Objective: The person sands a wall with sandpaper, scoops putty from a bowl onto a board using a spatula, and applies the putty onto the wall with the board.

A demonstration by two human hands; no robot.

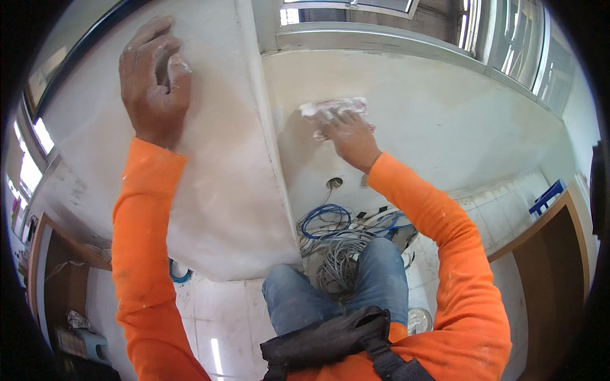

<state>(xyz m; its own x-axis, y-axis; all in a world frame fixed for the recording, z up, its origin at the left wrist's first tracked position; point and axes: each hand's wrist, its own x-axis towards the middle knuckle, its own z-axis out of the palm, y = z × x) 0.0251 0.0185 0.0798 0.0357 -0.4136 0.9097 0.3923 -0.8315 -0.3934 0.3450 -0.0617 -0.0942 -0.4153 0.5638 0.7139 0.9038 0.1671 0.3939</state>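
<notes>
My right hand point(346, 134) lies over a crumpled, powder-covered cloth point(352, 105) and presses it against the pale wall point(432, 114) below the window. White powder coats its fingers, and reddish patches show on the cloth's edges. On the left, my left hand point(159, 89) is raised against the white face of a jutting wall section point(216, 140). Its fingers are loosely curved, with a gap between thumb and fingers and nothing visible in it. White dust covers its thumb and fingertips. Orange sleeves cover both arms.
Coiled blue and grey cables point(340, 257) lie on the floor by my knees, under a round hole point(334, 183) in the wall. A wooden cabinet point(553, 267) stands at right, another point(63, 273) at left. A blue plastic object point(548, 198) is beyond the right one. The window frame point(381, 41) runs above.
</notes>
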